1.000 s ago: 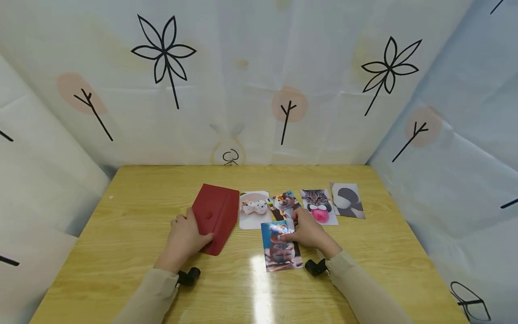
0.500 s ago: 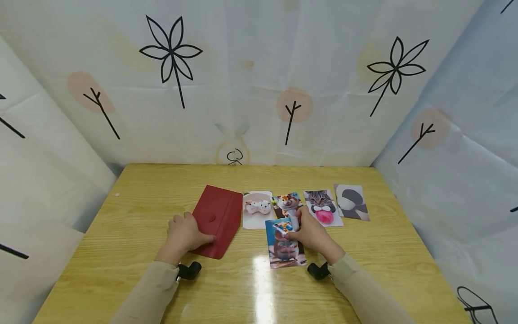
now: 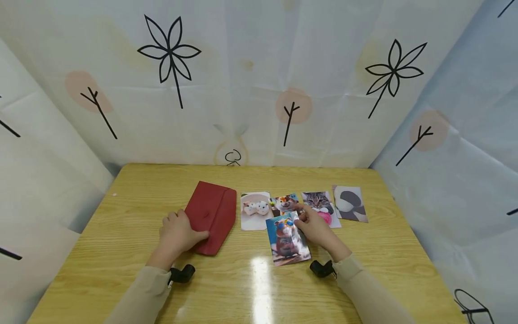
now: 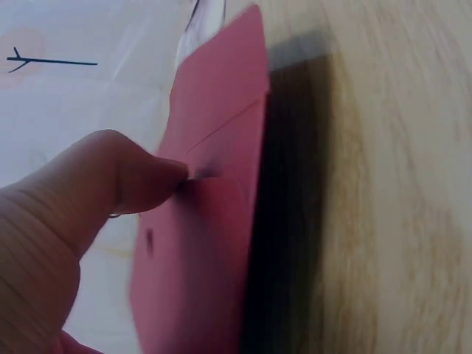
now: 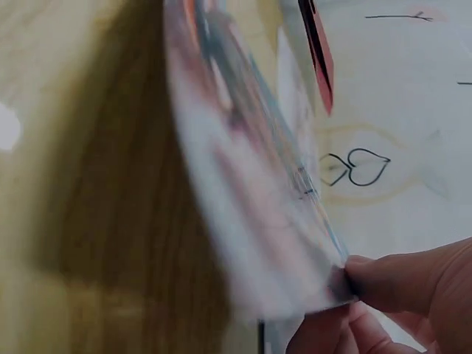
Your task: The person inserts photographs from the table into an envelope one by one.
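My left hand (image 3: pixel 178 234) grips a red envelope (image 3: pixel 212 211), thumb on its face near the flap's fold and the other fingers at its left edge. In the left wrist view, the envelope (image 4: pixel 214 243) is tilted up from the table with a dark shadow beside it. My right hand (image 3: pixel 317 227) pinches the upper right edge of a photo card (image 3: pixel 283 243) of a furry brown animal against blue. The right wrist view shows this card (image 5: pixel 243 184) blurred and tilted, held between thumb (image 5: pixel 398 280) and fingers. It partly covers another animal card (image 3: pixel 285 202) behind it.
Along the back lie a card with two white animals (image 3: pixel 256 211), a cat card (image 3: pixel 317 201) partly behind my right hand, and a grey-and-white card (image 3: pixel 350 202). They rest on a wooden table (image 3: pixel 162 184) before a patterned white backdrop (image 3: pixel 243 90).
My right thumb has shifted from over the card toward its right edge, and the card has tilted, now catching glare. The red envelope and left hand have moved slightly left.
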Motion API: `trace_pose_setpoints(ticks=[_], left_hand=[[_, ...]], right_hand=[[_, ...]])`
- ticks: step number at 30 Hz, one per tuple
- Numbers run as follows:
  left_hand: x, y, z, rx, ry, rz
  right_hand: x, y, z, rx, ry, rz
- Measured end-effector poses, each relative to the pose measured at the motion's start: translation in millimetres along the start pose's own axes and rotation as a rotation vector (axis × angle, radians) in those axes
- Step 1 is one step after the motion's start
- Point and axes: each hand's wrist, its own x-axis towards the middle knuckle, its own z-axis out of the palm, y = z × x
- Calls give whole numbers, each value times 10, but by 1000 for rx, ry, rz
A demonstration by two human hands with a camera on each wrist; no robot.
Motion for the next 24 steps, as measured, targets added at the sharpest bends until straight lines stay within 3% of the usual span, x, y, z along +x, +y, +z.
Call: trace_pose_setpoints(ticks=[4,12,24], left_hand=[[-22,26,-2,-59,59,31],[-72,117,32,-94,151,57],[-138,187,86,-75,175,79]], right_hand=[[3,-45,-82,107,-9,-1],[56,-207,-110,270,109,-3],[139,-431,-26,437,267,-50]])
